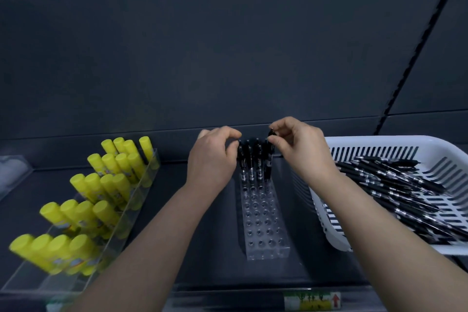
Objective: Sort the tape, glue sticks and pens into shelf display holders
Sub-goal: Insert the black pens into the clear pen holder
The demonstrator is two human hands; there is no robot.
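A clear acrylic pen holder (263, 220) with rows of holes stands on the dark shelf in the middle. Several black pens (253, 162) stand upright in its far rows. My right hand (301, 149) pinches the top of a black pen (270, 149) at the far right of those rows. My left hand (215, 157) has its fingertips on the tops of the pens at the far left. A white slotted basket (435, 149) to the right holds several loose black pens (395, 185). Yellow glue sticks (101, 187) fill a stepped clear holder (131, 205) on the left.
A dark back panel (228, 58) rises behind the shelf. Another clear holder (12, 172) sits at the far left edge. A label strip with a red arrow (312, 301) runs along the shelf's front edge (228, 296).
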